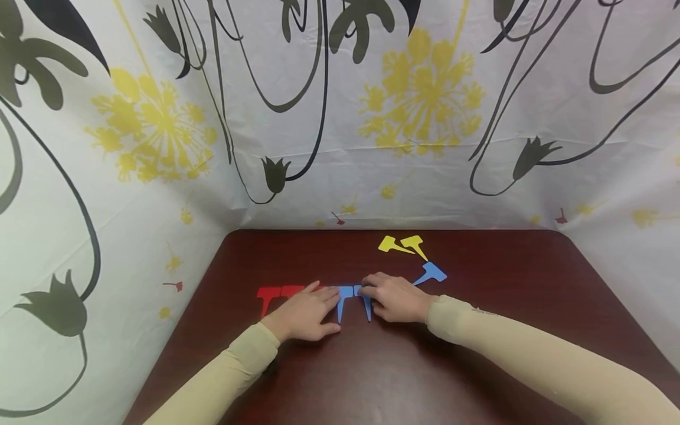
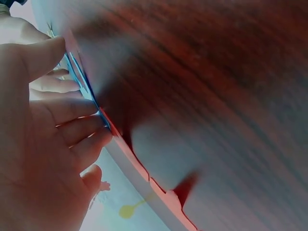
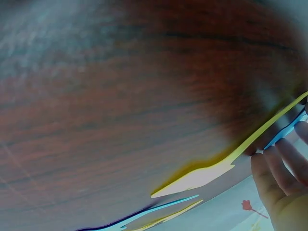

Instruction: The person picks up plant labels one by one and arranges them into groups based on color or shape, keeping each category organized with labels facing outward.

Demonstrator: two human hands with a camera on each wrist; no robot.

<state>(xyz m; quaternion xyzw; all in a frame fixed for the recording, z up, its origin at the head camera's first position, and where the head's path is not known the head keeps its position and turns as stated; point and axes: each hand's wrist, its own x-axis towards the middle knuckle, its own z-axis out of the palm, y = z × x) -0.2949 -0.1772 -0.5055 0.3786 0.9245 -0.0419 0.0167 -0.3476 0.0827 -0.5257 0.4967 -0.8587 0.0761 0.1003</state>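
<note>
Flat T-shaped plant labels form a row on the table. Red labels [image 1: 268, 292] make up its left part, and a blue label [image 1: 345, 291] stands beside another blue label [image 1: 367, 306] to the right. My left hand [image 1: 308, 313] lies palm down over the middle of the row, its fairly straight fingertips at the red and blue edges. Bent over the rightmost blue label, my right hand [image 1: 398, 300] touches its top with the fingertips. In the right wrist view a yellow label [image 3: 197, 179] lies with its stem toward those fingers; the hand hides it from the head view.
Behind my right hand lie a loose blue label [image 1: 434, 271] and two yellow labels, one on the left [image 1: 390, 243] and one on the right [image 1: 413, 242]. A patterned cloth [image 1: 329, 195] hangs around the back and sides of the dark wooden table [image 1: 510, 283].
</note>
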